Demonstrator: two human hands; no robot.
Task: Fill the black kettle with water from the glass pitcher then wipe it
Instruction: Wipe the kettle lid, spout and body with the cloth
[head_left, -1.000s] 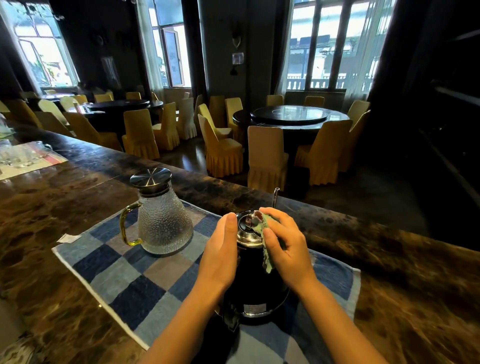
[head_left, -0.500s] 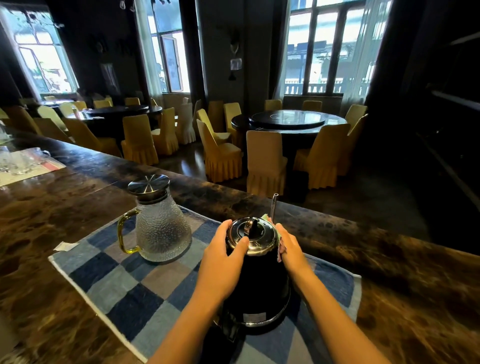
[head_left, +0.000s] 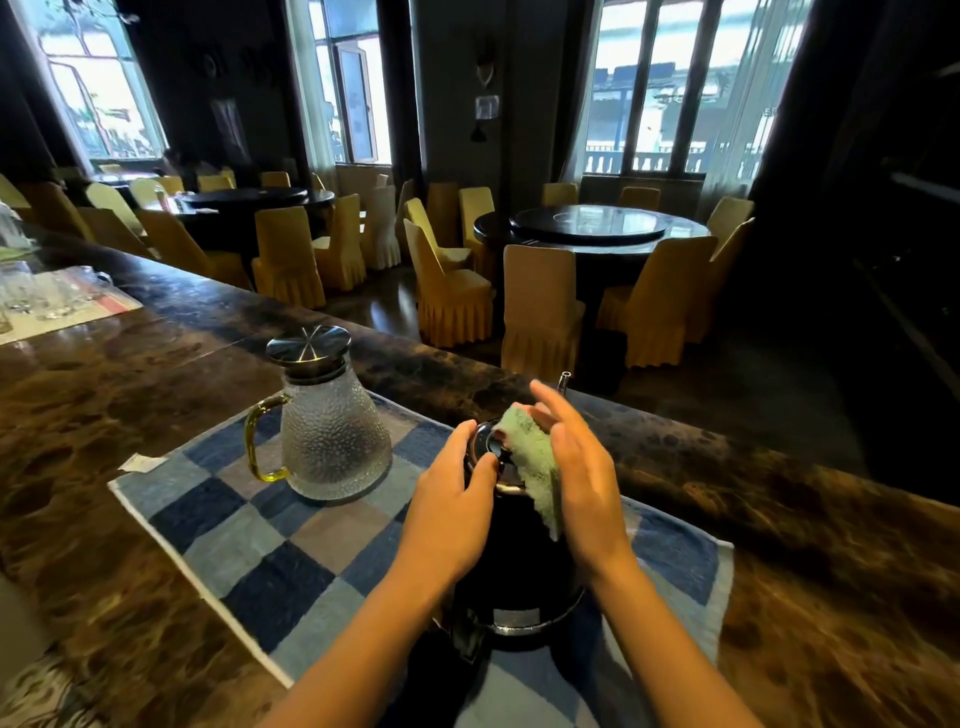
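Observation:
The black kettle (head_left: 511, 566) stands upright on a blue checked mat (head_left: 249, 540) on the marble counter, its steel lid partly hidden by my hands. My left hand (head_left: 449, 506) grips the kettle's upper left side, thumb on the lid. My right hand (head_left: 576, 467) presses a green cloth (head_left: 535, 462) against the lid and the kettle's right shoulder, fingers spread. The thin spout tip (head_left: 563, 379) sticks up behind my right fingers. The textured glass pitcher (head_left: 330, 431), with a steel lid and a yellow-green handle, stands to the left on the mat, apart from the kettle.
The brown marble counter (head_left: 104, 415) runs left to right with its far edge just behind the kettle. Clear glasses on a tray (head_left: 47, 301) sit at the far left. A small paper scrap (head_left: 140, 461) lies by the mat. Round tables and yellow-covered chairs (head_left: 540, 306) fill the room beyond.
My right hand has lifted from the kettle's far right side and brought the green cloth up over the lid. My left hand stays on the kettle's left side.

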